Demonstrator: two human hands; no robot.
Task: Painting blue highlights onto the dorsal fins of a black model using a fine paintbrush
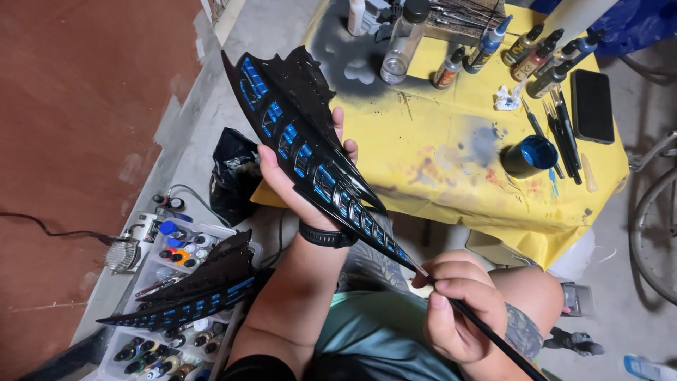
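The yellow cloth-covered surface (451, 176) carries paint bottles. Before it, the left hand (300, 187) holds up a long black spiky wing-shaped piece with blue panels (310, 155), fingers wrapped behind it. The right hand (455, 307) pinches a thin black paintbrush (486, 331), its bristles touching the lower point. I think light, steady strokes are best here.

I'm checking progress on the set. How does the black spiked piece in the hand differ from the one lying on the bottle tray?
The held piece is raised in the left hand, tip at the brush in the right hand; the tray piece lies untouched on the tray, pointing left. Both are glossy black with blue panels.
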